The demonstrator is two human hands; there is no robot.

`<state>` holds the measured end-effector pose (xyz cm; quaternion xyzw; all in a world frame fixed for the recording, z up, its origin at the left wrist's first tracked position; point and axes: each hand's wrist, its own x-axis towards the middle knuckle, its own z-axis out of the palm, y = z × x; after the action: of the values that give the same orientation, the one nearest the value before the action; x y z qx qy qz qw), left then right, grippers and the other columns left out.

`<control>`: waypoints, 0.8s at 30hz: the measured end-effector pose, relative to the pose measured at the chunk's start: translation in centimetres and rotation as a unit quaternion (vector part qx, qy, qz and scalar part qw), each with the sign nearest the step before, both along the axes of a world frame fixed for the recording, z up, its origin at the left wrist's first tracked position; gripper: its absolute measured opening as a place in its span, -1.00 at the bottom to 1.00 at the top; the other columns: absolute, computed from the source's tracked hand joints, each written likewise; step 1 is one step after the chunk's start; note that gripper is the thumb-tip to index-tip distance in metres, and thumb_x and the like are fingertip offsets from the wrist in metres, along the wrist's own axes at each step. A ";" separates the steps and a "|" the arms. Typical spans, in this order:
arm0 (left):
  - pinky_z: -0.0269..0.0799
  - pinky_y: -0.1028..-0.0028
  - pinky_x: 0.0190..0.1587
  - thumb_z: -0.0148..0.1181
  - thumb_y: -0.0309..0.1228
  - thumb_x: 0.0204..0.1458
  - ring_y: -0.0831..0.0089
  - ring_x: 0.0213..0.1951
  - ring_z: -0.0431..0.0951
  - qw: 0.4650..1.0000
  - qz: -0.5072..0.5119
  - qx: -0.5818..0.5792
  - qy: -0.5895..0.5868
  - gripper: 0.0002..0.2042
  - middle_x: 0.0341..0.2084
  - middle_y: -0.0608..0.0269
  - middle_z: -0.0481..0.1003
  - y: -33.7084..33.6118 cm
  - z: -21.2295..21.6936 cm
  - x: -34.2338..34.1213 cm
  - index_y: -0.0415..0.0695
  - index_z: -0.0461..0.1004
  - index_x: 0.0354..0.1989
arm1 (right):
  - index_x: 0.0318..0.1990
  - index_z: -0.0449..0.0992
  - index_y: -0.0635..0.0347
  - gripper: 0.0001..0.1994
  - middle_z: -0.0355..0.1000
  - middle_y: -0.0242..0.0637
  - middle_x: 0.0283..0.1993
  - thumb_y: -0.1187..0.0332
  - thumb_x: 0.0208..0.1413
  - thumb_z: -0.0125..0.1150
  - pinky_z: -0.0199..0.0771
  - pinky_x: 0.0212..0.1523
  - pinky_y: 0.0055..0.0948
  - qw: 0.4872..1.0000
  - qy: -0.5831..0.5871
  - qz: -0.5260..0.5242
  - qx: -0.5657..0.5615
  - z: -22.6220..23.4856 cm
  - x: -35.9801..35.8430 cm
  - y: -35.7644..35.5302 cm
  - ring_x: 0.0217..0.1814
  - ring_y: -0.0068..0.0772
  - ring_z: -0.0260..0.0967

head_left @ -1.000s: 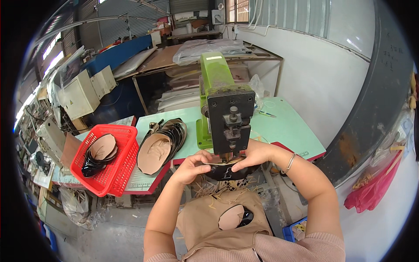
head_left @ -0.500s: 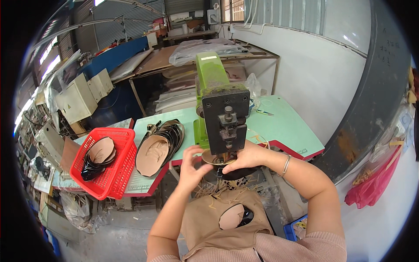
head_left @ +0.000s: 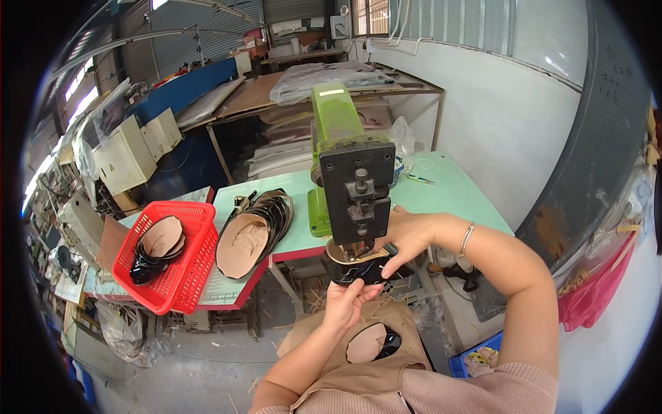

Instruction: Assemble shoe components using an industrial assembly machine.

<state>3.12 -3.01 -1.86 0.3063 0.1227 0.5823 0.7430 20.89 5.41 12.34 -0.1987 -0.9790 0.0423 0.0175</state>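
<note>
Under the needle end of a green sewing-type machine [head_left: 338, 117] with a black front plate sits a shiny black shoe upper [head_left: 353, 271] with a pale lining edge. My left hand [head_left: 345, 302] pinches its near lower edge from below. My right hand [head_left: 408, 238], a bracelet at its wrist, grips the upper's right side, thumb toward me and fingers partly hidden behind. On my apron-covered lap lies another black upper [head_left: 392, 341] with a beige lining.
A red basket [head_left: 196, 270] with several uppers stands on the left of the green table [head_left: 455, 186]. Beside it lies a stack of black uppers [head_left: 243, 241]. Small snips [head_left: 420, 179] rest behind the machine. Trimmed strips litter the floor; a blue bin [head_left: 458, 366] is at my right.
My left hand has come down and right, from beside the upper to its near lower edge. My right hand has shifted slightly right, and the upper has turned under the machine.
</note>
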 end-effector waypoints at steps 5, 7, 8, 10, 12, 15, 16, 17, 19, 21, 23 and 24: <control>0.56 0.44 -0.19 0.03 -0.56 0.06 0.15 -0.18 0.53 0.999 -0.007 -0.023 -0.029 -0.72 -0.19 0.00 0.44 -0.4 -0.7 1.6 -0.20 0.27 -0.03 | -0.24 0.51 0.15 -0.48 0.50 -0.33 -0.28 0.08 -0.41 0.47 0.32 -0.16 -0.46 0.929 -0.109 -0.200 -0.292 5.2 0.7 0.8 -0.22 -0.38 0.40; 0.57 0.46 -0.20 0.04 -0.54 0.06 0.17 -0.17 0.53 0.999 -0.001 -0.034 -0.036 -0.71 -0.17 0.04 0.44 -0.4 -0.3 2.8 -0.16 0.26 -0.02 | -0.23 0.51 0.17 -0.50 0.50 -0.34 -0.26 0.14 -0.40 0.47 0.32 -0.17 -0.48 0.944 -0.073 -0.134 -0.293 3.8 1.3 2.8 -0.22 -0.40 0.41; 0.57 0.48 -0.21 0.05 -0.51 0.06 0.18 -0.17 0.52 0.998 0.007 -0.048 -0.044 -0.70 -0.16 0.08 0.44 -0.5 -0.1 3.2 -0.13 0.25 -0.01 | -0.24 0.53 0.19 -0.52 0.51 -0.35 -0.27 0.20 -0.40 0.48 0.32 -0.19 -0.50 0.932 -0.047 -0.133 -0.333 3.1 1.6 3.6 -0.24 -0.42 0.41; 0.56 0.49 -0.19 0.05 -0.50 0.07 0.18 -0.13 0.50 0.997 0.001 -0.051 -0.052 -0.70 -0.14 0.10 0.43 -0.7 0.2 3.0 -0.12 0.25 -0.01 | -0.24 0.54 0.20 -0.53 0.51 -0.35 -0.29 0.23 -0.40 0.48 0.33 -0.22 -0.50 0.933 -0.049 -0.155 -0.322 3.5 1.1 3.6 -0.26 -0.43 0.42; 0.55 0.49 -0.17 0.04 -0.50 0.07 0.19 -0.11 0.50 0.998 -0.001 -0.036 -0.056 -0.70 -0.14 0.09 0.43 -0.6 0.2 2.6 -0.11 0.26 -0.01 | -0.23 0.54 0.22 -0.53 0.52 -0.34 -0.29 0.24 -0.40 0.48 0.34 -0.22 -0.50 0.951 -0.049 -0.118 -0.283 3.0 0.7 4.6 -0.27 -0.43 0.42; 0.55 0.48 -0.17 0.04 -0.49 0.07 0.18 -0.11 0.50 0.997 -0.002 -0.039 -0.061 -0.70 -0.12 0.08 0.43 -0.4 -0.1 1.7 -0.11 0.26 0.00 | 0.02 0.40 0.13 -0.34 0.41 -0.23 0.00 0.36 -0.39 0.48 0.22 0.07 -0.44 0.935 -0.090 -0.146 -0.312 4.9 -0.8 3.2 0.06 -0.34 0.29; 0.56 0.48 -0.17 0.04 -0.49 0.08 0.17 -0.12 0.50 0.997 0.000 -0.038 -0.061 -0.70 -0.11 0.07 0.42 -0.3 -0.2 1.3 -0.11 0.26 0.01 | -0.01 0.42 0.14 -0.38 0.43 -0.24 -0.04 0.35 -0.38 0.48 0.24 0.04 -0.44 0.930 -0.081 -0.160 -0.319 5.9 -1.3 2.3 0.03 -0.35 0.31; 0.56 0.47 -0.17 0.04 -0.48 0.07 0.17 -0.13 0.50 0.998 0.003 -0.040 -0.052 -0.69 -0.11 0.06 0.42 -0.2 -0.4 1.0 -0.10 0.26 0.02 | -0.04 0.45 0.15 -0.41 0.44 -0.24 -0.07 0.34 -0.37 0.48 0.26 0.02 -0.45 0.926 -0.072 -0.175 -0.327 6.2 -1.6 1.9 0.00 -0.35 0.33; 0.56 0.48 -0.17 0.04 -0.47 0.07 0.17 -0.13 0.51 0.998 -0.003 -0.037 -0.052 -0.68 -0.11 0.06 0.42 -0.1 -0.4 0.7 -0.09 0.25 0.02 | -0.07 0.47 0.16 -0.44 0.46 -0.24 -0.10 0.33 -0.37 0.48 0.28 -0.01 -0.45 0.931 -0.048 -0.140 -0.333 6.1 -1.5 1.9 -0.05 -0.37 0.34; 0.56 0.47 -0.17 0.03 -0.50 0.08 0.15 -0.14 0.51 0.998 -0.003 -0.031 -0.063 -0.72 -0.14 0.02 0.44 0.0 -0.2 0.4 -0.15 0.28 -0.01 | -0.14 0.50 0.19 -0.49 0.48 -0.26 -0.18 0.30 -0.37 0.48 0.33 -0.08 -0.46 0.938 -0.002 -0.090 -0.336 5.9 -1.4 1.7 -0.15 -0.39 0.37; 0.56 0.47 -0.17 0.03 -0.49 0.08 0.15 -0.14 0.51 0.998 -0.007 -0.029 -0.064 -0.72 -0.14 0.02 0.44 0.1 -0.4 -0.2 -0.15 0.28 -0.01 | -0.13 0.49 0.19 -0.48 0.48 -0.25 -0.16 0.31 -0.37 0.47 0.33 -0.07 -0.46 0.938 0.002 -0.087 -0.336 5.5 -1.5 1.7 -0.13 -0.38 0.36; 0.55 0.48 -0.17 0.02 -0.49 0.08 0.15 -0.14 0.51 0.997 -0.011 -0.026 -0.065 -0.72 -0.15 0.02 0.44 0.1 -0.6 -0.5 -0.14 0.27 -0.01 | -0.11 0.49 0.19 -0.47 0.47 -0.25 -0.14 0.31 -0.37 0.47 0.32 -0.05 -0.46 0.939 0.005 -0.084 -0.335 5.3 -1.5 1.6 -0.11 -0.37 0.36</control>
<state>2.61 -2.91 -2.47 0.2499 0.0853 0.5893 0.7636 19.41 7.05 17.67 -0.2747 -0.8879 0.3667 -0.0416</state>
